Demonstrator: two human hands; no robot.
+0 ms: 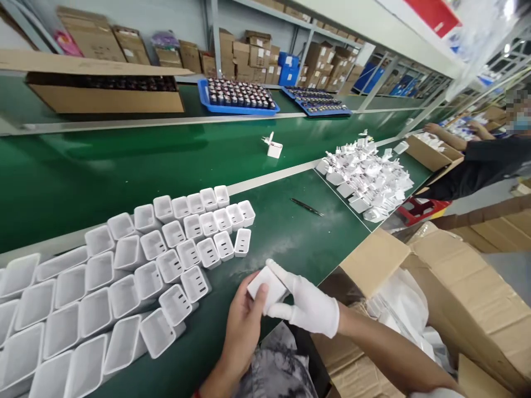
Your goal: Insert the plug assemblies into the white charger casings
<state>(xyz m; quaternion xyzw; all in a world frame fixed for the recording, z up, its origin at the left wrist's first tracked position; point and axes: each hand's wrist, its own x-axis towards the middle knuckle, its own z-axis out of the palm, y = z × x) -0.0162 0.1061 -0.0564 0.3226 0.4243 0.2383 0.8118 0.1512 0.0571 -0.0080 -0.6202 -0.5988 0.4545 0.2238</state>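
— What is the person wearing?
— The right hand (309,304) wears a snug white fabric glove ending at the wrist. The left hand (243,326) is ungloved. Both forearms are sleeveless. A grey-and-black patterned garment covers the lap.

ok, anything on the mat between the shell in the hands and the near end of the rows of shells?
Nothing visible. Both hands, left and gloved right, hold the white shell just above the green mat. The strip of mat up to the nearest row of shells is bare; the tweezers lie farther off, to the right.
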